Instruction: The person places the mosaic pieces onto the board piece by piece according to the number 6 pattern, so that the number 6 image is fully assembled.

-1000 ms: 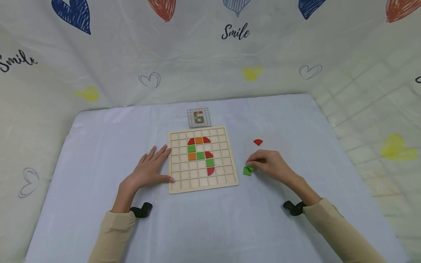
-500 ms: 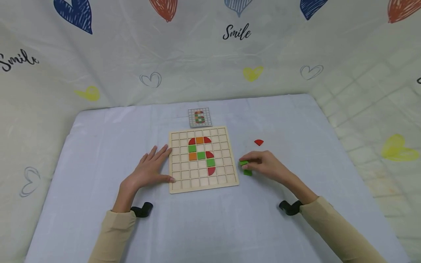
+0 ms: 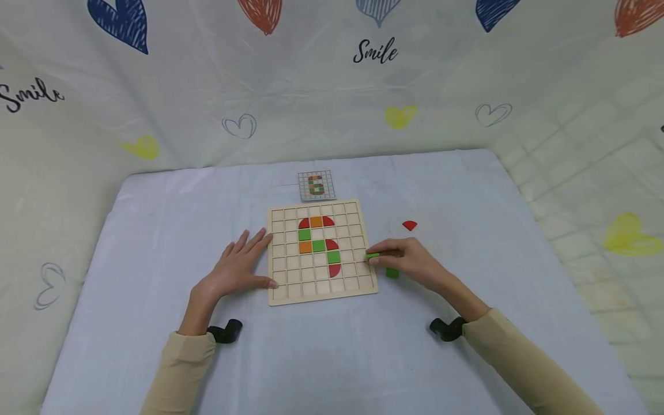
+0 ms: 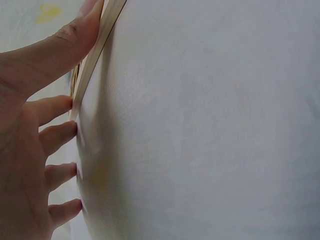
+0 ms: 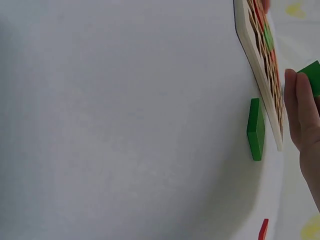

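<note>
A wooden grid board [image 3: 285, 276] lies mid-table, with red quarter-round, orange square and green square tiles set in some of its cells. My left hand [image 3: 233, 268] rests at the board's left edge, fingers spread and thumb on the lower left rim. Between thumb and fingers, my right hand [image 3: 412, 259] pinches a green square tile [image 5: 311, 79] at the board's right edge; the fingers cover part of it. Below that hand, a second green tile [image 3: 392, 272] lies on the cloth just right of the board. Farther back lies a red quarter-round tile [image 3: 410, 225].
Behind the board is a small pattern card [image 3: 317, 185] printed with a coloured figure on a grid. A white cloth [image 3: 207, 202] covers the table. Patterned sheeting [image 3: 311, 86] hangs at the back and sides. Each wrist carries a black camera mount [image 3: 226, 331].
My right hand has lifted a green tile from beside the other one and carried it left to the board's right edge. The left hand has stayed in place.
</note>
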The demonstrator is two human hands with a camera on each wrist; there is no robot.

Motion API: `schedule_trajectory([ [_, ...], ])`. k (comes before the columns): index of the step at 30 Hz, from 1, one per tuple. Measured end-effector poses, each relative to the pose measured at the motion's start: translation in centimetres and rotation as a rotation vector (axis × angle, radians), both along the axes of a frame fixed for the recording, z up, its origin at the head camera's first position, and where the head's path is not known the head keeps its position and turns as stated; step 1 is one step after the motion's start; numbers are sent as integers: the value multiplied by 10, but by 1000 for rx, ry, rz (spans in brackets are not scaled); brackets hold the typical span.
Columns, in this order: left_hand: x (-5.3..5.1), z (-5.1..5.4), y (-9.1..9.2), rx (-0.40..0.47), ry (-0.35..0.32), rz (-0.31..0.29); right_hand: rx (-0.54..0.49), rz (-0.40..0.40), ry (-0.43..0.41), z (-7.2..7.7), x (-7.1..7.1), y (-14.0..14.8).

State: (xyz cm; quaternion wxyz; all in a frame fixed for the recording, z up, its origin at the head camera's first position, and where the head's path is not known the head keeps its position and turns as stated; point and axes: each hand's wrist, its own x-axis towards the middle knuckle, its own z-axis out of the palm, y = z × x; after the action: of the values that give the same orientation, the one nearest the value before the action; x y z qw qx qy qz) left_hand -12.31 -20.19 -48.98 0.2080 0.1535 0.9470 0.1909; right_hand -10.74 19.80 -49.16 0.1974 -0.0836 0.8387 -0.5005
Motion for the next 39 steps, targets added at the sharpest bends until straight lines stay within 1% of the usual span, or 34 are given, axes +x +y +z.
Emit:
schedule_trajectory([
  [4,0,-1,0,-3,0,2,-17,-15,-23,-1,-1,-6],
  [15,0,-1,0,2,0,6,-71,12,-10,-2,-3,-26],
  [21,-1,-2,0,0,-2,3,-64,26,24,-2,-3,-40],
  [27,-1,-3,-1,0,-3,4,-80,39,59,0,-2,-51],
  [32,-1,-2,-1,0,-7,6,-73,77,70,-2,-3,-58],
  [39,-2,-2,0,3,-10,8,-57,155,121,-1,-3,-64],
])
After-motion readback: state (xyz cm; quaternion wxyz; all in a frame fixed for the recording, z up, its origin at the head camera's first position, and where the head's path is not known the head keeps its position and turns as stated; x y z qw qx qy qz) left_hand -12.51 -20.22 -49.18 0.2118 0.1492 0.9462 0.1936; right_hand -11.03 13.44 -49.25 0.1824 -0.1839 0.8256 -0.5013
